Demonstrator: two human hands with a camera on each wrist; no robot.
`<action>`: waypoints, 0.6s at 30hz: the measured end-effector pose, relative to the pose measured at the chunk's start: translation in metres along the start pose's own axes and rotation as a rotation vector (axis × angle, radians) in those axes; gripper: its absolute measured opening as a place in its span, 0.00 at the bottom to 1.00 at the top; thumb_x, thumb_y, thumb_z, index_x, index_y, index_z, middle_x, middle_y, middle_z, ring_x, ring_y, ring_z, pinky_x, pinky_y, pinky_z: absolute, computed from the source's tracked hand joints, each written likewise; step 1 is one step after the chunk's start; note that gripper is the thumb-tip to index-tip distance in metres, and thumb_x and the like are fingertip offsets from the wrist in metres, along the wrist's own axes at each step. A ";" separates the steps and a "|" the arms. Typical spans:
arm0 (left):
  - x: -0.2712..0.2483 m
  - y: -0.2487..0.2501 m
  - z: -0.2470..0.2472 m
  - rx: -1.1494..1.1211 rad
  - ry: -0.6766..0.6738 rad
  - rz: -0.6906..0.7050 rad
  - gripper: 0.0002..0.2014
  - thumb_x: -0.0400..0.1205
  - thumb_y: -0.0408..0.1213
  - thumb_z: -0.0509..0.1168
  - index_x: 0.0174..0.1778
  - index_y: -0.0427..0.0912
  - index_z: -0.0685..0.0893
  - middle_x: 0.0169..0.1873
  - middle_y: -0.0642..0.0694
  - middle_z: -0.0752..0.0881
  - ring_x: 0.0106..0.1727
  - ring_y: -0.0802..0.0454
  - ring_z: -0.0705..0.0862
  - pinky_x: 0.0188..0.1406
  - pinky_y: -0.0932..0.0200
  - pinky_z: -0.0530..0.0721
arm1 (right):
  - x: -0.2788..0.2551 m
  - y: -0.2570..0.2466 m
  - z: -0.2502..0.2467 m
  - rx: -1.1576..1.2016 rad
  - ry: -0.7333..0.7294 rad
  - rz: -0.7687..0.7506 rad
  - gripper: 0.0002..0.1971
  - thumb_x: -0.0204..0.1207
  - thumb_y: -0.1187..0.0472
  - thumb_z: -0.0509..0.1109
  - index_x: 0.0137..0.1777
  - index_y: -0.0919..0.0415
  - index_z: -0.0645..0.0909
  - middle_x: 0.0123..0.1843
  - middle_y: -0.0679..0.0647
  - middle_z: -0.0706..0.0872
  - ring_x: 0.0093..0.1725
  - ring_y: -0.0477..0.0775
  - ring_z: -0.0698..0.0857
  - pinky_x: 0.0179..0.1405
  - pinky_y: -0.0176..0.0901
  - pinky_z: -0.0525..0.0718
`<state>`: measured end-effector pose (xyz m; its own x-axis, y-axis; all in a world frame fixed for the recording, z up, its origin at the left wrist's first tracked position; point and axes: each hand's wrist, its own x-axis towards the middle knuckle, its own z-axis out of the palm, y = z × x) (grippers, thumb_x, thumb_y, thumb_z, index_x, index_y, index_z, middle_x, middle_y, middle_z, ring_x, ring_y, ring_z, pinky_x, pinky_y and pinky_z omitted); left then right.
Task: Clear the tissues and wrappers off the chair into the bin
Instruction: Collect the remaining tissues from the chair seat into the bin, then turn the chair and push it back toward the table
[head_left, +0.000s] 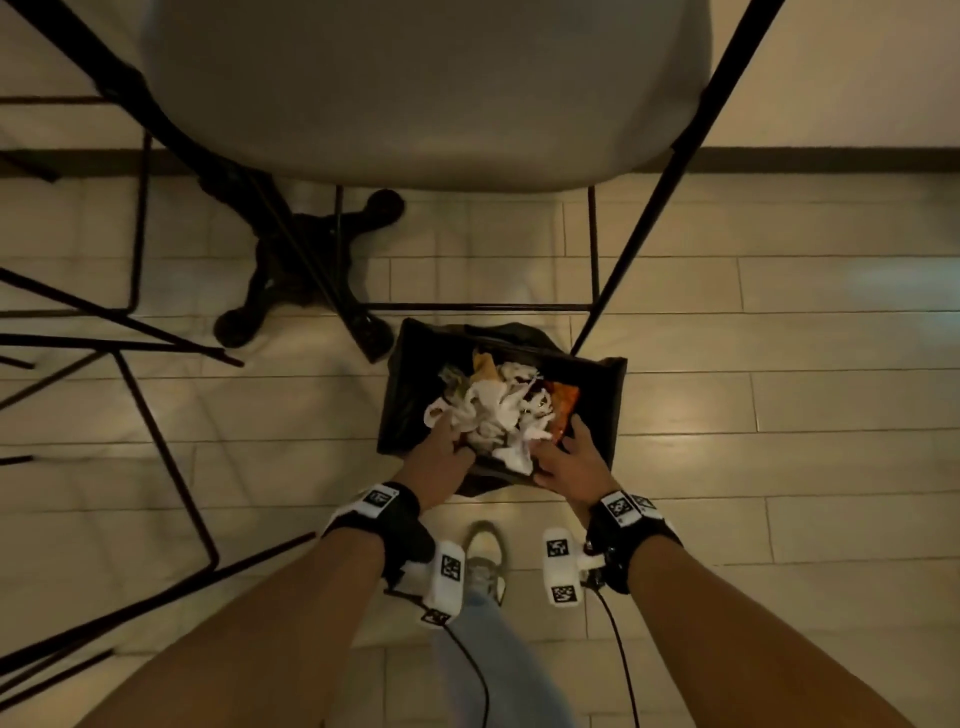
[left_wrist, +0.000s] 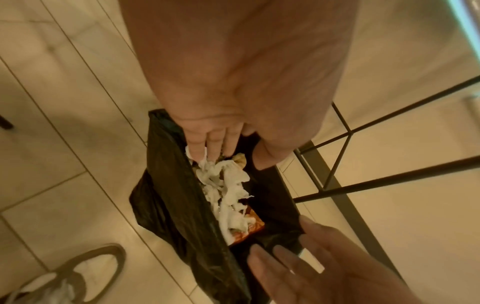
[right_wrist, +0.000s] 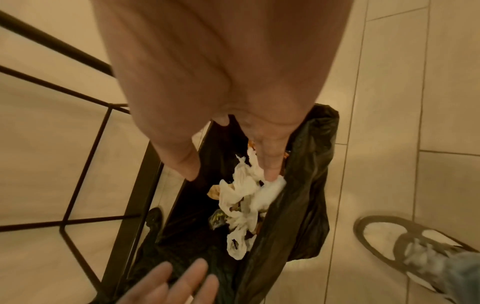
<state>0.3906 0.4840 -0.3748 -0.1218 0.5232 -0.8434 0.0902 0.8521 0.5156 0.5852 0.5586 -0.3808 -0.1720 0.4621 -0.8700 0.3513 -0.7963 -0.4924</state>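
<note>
A black-lined bin (head_left: 397, 395) stands on the tiled floor in front of the grey chair seat (head_left: 441, 78), whose visible surface is bare. Crumpled white tissues (head_left: 493, 410) and an orange wrapper (head_left: 565, 400) fill the bin. My left hand (head_left: 439, 441) reaches over the near rim, its straight fingers (left_wrist: 207, 150) touching the tissues (left_wrist: 226, 189). My right hand (head_left: 571, 452) is at the near right corner, its fingers (right_wrist: 269, 164) pressing on the tissues (right_wrist: 246, 195). Neither hand holds anything.
A black cast-iron table base (head_left: 306, 260) stands left of the bin. Thin black chair legs (head_left: 597, 249) rise just behind it, and another metal frame (head_left: 166, 441) is at the left. My shoe (head_left: 483, 556) is close behind the bin.
</note>
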 end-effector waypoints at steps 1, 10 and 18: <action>-0.011 0.001 -0.003 0.018 -0.021 -0.024 0.36 0.89 0.37 0.61 0.92 0.47 0.52 0.85 0.41 0.70 0.82 0.39 0.73 0.79 0.47 0.75 | -0.005 0.001 -0.002 -0.001 0.015 -0.015 0.36 0.85 0.64 0.71 0.80 0.36 0.55 0.61 0.40 0.76 0.65 0.56 0.78 0.71 0.60 0.81; -0.147 0.021 -0.052 0.226 0.007 0.077 0.19 0.90 0.45 0.60 0.76 0.46 0.79 0.67 0.42 0.85 0.64 0.44 0.85 0.59 0.54 0.80 | -0.079 -0.021 -0.004 -0.020 -0.070 0.245 0.17 0.54 0.57 0.80 0.37 0.52 0.74 0.34 0.56 0.77 0.26 0.57 0.70 0.25 0.39 0.69; -0.326 -0.005 -0.141 0.200 0.113 0.253 0.14 0.88 0.44 0.62 0.70 0.50 0.82 0.48 0.50 0.86 0.45 0.54 0.84 0.45 0.61 0.80 | -0.245 -0.036 0.081 -0.444 -0.030 -0.143 0.06 0.84 0.60 0.64 0.51 0.55 0.83 0.45 0.63 0.89 0.37 0.59 0.86 0.32 0.48 0.82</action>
<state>0.2901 0.3112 -0.0813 -0.1788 0.7255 -0.6646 0.3226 0.6814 0.6570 0.5400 0.4430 -0.1520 -0.2715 0.5382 -0.7979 0.6807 -0.4787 -0.5545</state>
